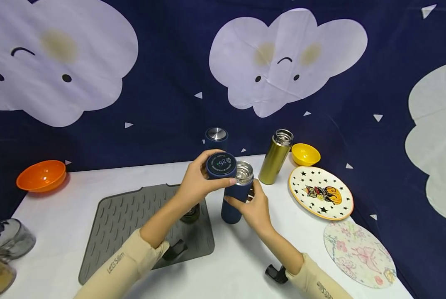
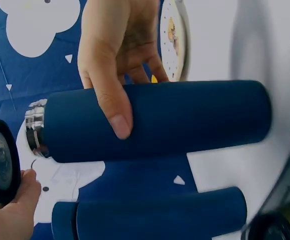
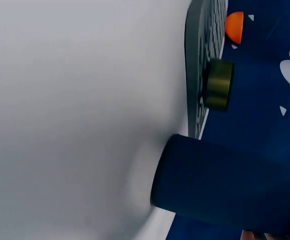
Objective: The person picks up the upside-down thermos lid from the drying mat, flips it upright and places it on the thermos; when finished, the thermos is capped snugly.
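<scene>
Left hand grips the lid beside the open blue flask; right hand grasps it steady.

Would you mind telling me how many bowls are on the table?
2: an orange bowl at the table's far left edge, and a yellow bowl behind the star plate.

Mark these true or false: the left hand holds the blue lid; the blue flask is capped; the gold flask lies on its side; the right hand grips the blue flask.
1. The left hand holds the blue lid: true.
2. The blue flask is capped: false, its steel mouth is open.
3. The gold flask lies on its side: false, it stands upright.
4. The right hand grips the blue flask: true.
</scene>
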Motion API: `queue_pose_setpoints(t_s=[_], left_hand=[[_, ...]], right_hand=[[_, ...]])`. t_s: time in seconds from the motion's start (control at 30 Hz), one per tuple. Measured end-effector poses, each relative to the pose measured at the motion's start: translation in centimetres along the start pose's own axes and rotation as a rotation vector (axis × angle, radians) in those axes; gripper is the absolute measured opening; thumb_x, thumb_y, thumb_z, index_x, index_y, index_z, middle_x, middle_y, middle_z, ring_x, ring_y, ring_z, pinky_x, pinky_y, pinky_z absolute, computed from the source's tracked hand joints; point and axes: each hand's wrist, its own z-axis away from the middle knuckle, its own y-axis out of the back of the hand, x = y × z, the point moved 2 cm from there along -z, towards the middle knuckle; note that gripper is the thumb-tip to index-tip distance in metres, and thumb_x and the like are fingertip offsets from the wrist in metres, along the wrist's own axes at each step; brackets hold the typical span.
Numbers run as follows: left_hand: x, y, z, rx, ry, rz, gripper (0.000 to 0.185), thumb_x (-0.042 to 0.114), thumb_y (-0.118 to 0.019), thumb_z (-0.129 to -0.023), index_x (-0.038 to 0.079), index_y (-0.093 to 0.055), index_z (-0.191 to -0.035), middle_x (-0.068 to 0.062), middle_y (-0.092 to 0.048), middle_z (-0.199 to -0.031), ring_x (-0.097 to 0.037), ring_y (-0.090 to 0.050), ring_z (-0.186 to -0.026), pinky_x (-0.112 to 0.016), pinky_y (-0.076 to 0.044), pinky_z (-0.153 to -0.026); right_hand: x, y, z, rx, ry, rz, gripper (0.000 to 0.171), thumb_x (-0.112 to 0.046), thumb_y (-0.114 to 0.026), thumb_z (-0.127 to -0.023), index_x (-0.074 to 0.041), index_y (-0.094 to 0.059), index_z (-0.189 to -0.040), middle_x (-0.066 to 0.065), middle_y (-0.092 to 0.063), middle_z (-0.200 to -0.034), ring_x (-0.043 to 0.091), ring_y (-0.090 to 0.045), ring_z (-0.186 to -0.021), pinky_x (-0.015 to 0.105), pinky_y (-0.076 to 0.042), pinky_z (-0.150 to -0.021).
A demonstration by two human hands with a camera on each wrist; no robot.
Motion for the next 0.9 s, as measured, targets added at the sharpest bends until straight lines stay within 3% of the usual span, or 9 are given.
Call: queue_pose_setpoints(t_s=[0.13, 0.23, 0.4, 0.53, 0.73, 0.9], left_hand=[[-0.5, -1.2, -1.4, 0.004, 0.007, 0.033, 0.068, 0.006, -0.082, -0.077, 0.01, -0.051, -0.137, -0.011, -0.064, -0.124, -0.021, -0.067, -0.1, -0.028, -0.056, -0.078], [-1.1, -2.1, -1.9, -0.016, 0.011, 0.028, 0.068, 0.007, -0.082, -0.077, 0.009, -0.051, -0.137, -0.011, -0.064, -0.124, -0.023, -0.067, -0.105, -0.032, -0.056, -0.089], [-2.2, -3.0, -2.2, -0.047, -0.036, -0.058, 0.067, 0.008, -0.082, -0.078, 0.011, -0.051, -0.138, -0.009, -0.065, -0.122, -0.022, -0.064, -0.109, -0.041, -0.05, -0.099], [-2.9, -3.5, -2.2, -0.077, -0.092, -0.148, 0.066, 0.014, -0.082, -0.08, 0.015, -0.049, -0.138, -0.004, -0.069, -0.116, -0.017, -0.065, -0.108, -0.042, -0.049, -0.099], [-3.6, -3.0, -2.3, -0.118, -0.137, -0.193, 0.068, 0.015, -0.082, -0.082, 0.012, -0.047, -0.139, -0.005, -0.07, -0.116, -0.017, -0.068, -0.103, -0.037, -0.054, -0.091], [-3.6, -2.0, -2.9, -0.245, -0.097, -0.145, 0.067, 0.01, -0.08, -0.083, 0.014, -0.047, -0.141, -0.007, -0.067, -0.12, -0.02, -0.066, -0.107, -0.04, -0.051, -0.096]], right_hand=[[0.1, -0.2, 0.6, 0.009, 0.071, 0.012, 0.067, -0.023, -0.086, -0.075, -0.01, -0.051, -0.13, 0.012, -0.064, -0.123, 0.032, -0.065, -0.109, 0.05, -0.054, -0.093], [0.3, -0.4, 0.7, 0.014, 0.103, 0.033, 0.067, -0.024, -0.086, -0.076, -0.01, -0.051, -0.13, 0.013, -0.065, -0.124, 0.034, -0.065, -0.108, 0.049, -0.055, -0.09], [0.7, -0.4, 0.8, 0.014, 0.122, 0.07, 0.069, -0.026, -0.086, -0.076, -0.012, -0.049, -0.133, 0.015, -0.064, -0.127, 0.035, -0.065, -0.108, 0.049, -0.056, -0.088], [0.8, -0.2, 0.8, 0.031, 0.141, 0.081, 0.064, -0.025, -0.086, -0.076, -0.012, -0.051, -0.127, 0.014, -0.066, -0.122, 0.034, -0.066, -0.106, 0.05, -0.056, -0.087], [0.7, -0.3, 0.7, 0.041, 0.15, 0.098, 0.061, -0.027, -0.086, -0.075, -0.012, -0.052, -0.123, 0.013, -0.068, -0.116, 0.034, -0.067, -0.102, 0.052, -0.056, -0.085], [0.6, -0.3, 0.7, 0.036, 0.141, 0.097, 0.064, -0.029, -0.086, -0.075, -0.011, -0.051, -0.126, 0.013, -0.068, -0.118, 0.034, -0.067, -0.104, 0.051, -0.055, -0.087]])
